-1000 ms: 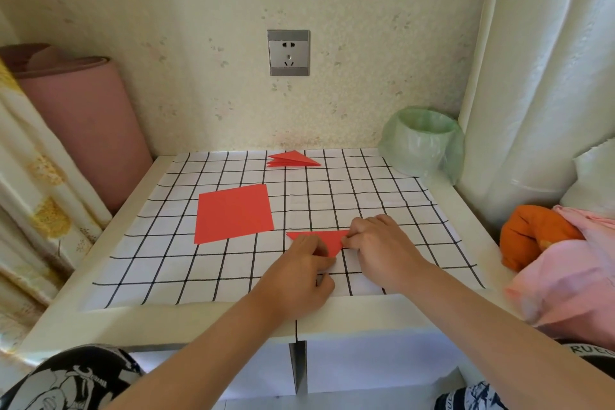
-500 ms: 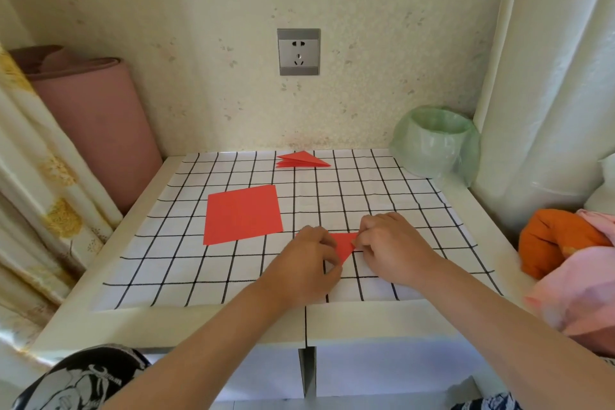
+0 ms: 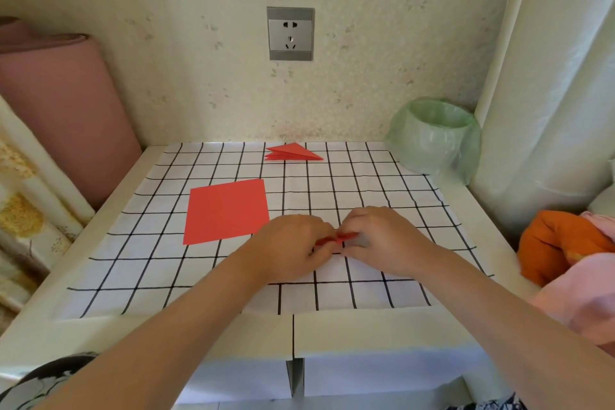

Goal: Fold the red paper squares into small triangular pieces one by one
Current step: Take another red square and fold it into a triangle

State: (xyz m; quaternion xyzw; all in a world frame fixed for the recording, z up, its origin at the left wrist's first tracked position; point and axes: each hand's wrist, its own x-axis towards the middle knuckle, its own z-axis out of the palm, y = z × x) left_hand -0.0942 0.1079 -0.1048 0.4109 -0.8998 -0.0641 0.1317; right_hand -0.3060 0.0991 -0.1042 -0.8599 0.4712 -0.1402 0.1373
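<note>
Folded paper (image 3: pixel 336 238): no longer flat as a triangle as it was half a second ago, now raised edge-on. Only a thin red sliver shows between the two hands, near the front centre of the grid sheet (image 3: pixel 382 190). Left hand (image 3: pixel 293 246): fingers curled, pinching the sliver's left end. Right hand (image 3: pixel 382 240): fingers curled, pinching the right end. Both hands sit closer together than before, probably to sharpen the crease or begin a further fold; the fingertips are mostly hidden. Red square (image 3: pixel 226 210): one flat sheet, left of the hands and just apart from them, within reach as the next to fold. Finished triangles (image 3: pixel 291 152): small stack at the sheet's far edge, well apart, out of the working area. Green-lined bin (image 3: pixel 432 136): far right corner of the table (image 3: pixel 366 333).
</note>
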